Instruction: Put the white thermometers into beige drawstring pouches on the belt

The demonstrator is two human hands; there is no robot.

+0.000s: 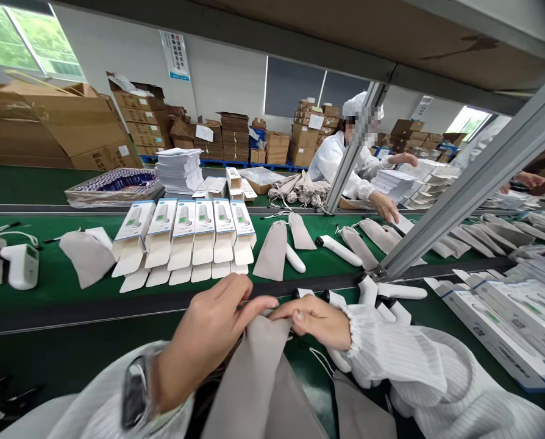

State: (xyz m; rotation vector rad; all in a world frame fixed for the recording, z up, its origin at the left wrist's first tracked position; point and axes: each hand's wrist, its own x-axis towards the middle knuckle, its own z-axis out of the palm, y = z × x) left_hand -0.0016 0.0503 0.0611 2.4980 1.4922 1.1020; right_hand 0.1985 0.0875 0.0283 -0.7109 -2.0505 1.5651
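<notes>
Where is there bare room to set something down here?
Bare green lies between the leftmost thermometer and the grey pouch to its right, and between the dark rail and left sleeve. It is crowded around the right hand, with thermometers close by.

Cartons (142, 122) stacked before white wall (112, 52); banner (175, 56) hanging; window (46, 36) upper left.

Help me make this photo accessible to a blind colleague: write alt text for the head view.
A person's left hand and right hand hold a grey cloth pouch by its top. Beyond, open white boxes, more pouches and white handheld devices lie on a green surface; a co-worker in white works across from them.
</notes>
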